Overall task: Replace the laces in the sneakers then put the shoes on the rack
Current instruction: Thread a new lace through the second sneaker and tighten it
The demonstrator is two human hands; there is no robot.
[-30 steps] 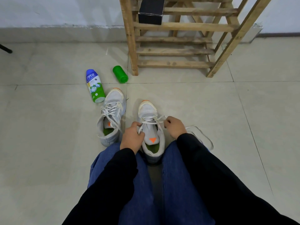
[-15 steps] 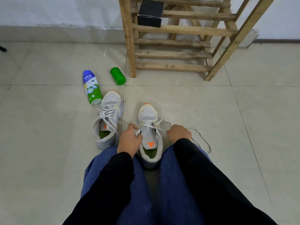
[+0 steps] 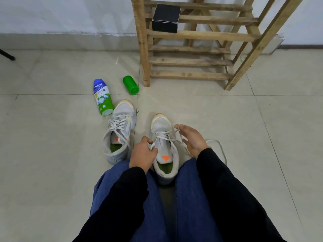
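Bright even indoor light, soft faint shadows, sharp focus, wide-angle bending at edges

A blue-and-green Nycil bottle [image 3: 102,96] lies on its side on the pale tiled floor [image 3: 52,154], left of centre, its blue end pointing toward the far wall [image 3: 61,14]. A green cap [image 3: 130,84] lies on its side just to the right of it and slightly farther off, apart from the bottle. A black box [image 3: 166,18] sits raised at the far centre. At the far left edge, a black foot [image 3: 7,55] rests on the tiles.
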